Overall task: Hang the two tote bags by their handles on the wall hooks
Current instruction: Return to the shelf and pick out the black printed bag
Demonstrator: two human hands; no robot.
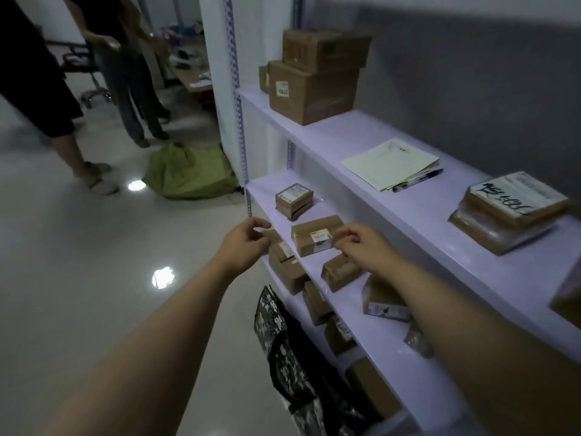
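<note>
A black tote bag with a white pattern [283, 338] hangs against the front of the shelving, low in the view below my arms. A green bag [188, 174] lies crumpled on the floor by the shelf's left post. My left hand [246, 239] is stretched out in front of the middle shelf's edge, fingers curled loosely, holding nothing. My right hand [358, 243] hovers over the middle shelf beside a small brown parcel [316, 236], fingertips close to it, not clearly gripping. No wall hooks are visible.
White metal shelving [371, 133] runs along the grey wall on the right, carrying cardboard boxes [314, 77], papers [390, 163] and wrapped parcels [509, 212]. Two people stand at the upper left on the glossy floor, near an office chair [85, 70].
</note>
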